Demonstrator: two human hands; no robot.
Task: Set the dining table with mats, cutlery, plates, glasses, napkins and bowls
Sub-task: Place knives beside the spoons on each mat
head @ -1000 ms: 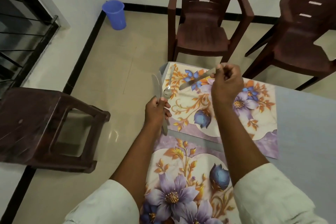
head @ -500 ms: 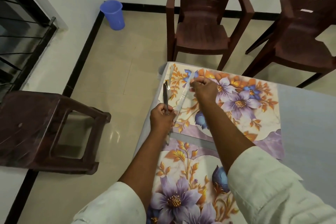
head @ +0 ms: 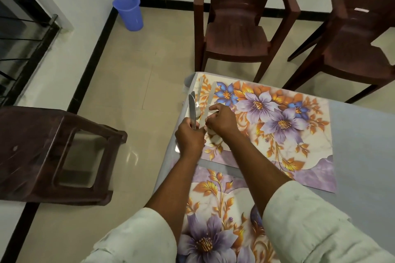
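the step in hand looks like laying cutlery on the far flowered plastic mat. the left hand is curled tight round a bunch of shiny metal knives, blades pointing up and away. the right hand pinches a flat pale metal piece that lies along the left edge of that mat, just beside another like it. next, i think the right hand should let go and take a new piece from the bunch. i count two flowered mats, the near one close to the person, on the grey desk. two knife tips show in the bunch. i see no plates, glasses, napkins or bowls.
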